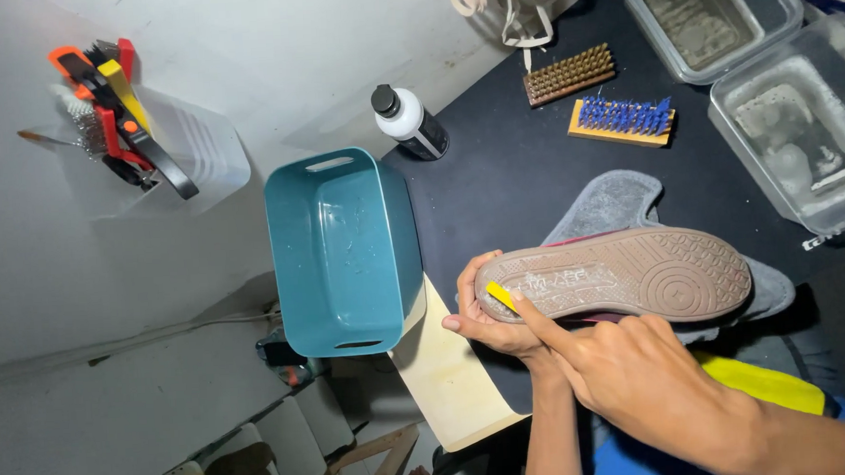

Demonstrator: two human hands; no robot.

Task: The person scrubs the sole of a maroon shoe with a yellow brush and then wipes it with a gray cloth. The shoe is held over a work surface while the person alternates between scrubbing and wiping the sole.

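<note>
Hands: my left hand [489,306] cups the brown rubber-soled shoe [627,275] toe; right hand [632,371] pinches yellow scraper [501,296]. Light, stiff sole, I judge; grip edges.

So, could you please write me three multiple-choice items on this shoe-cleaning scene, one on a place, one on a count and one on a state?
1. Where is the teal tub?
A. Left of the shoe
B. On the grey towel
C. Inside a clear box

2. How many brushes lie on the dark mat?
A. One
B. Two
C. Four

3. How is the shoe held?
A. Sole up
B. Sole down
C. Standing on its heel

Answers:
1 A: the tub sits at the mat's left edge, left of the shoe.
2 B: one tan-bristled, one blue-bristled.
3 A: the tread faces the camera, with the left hand at its end and the right hand pressing a yellow tool on it.
</note>
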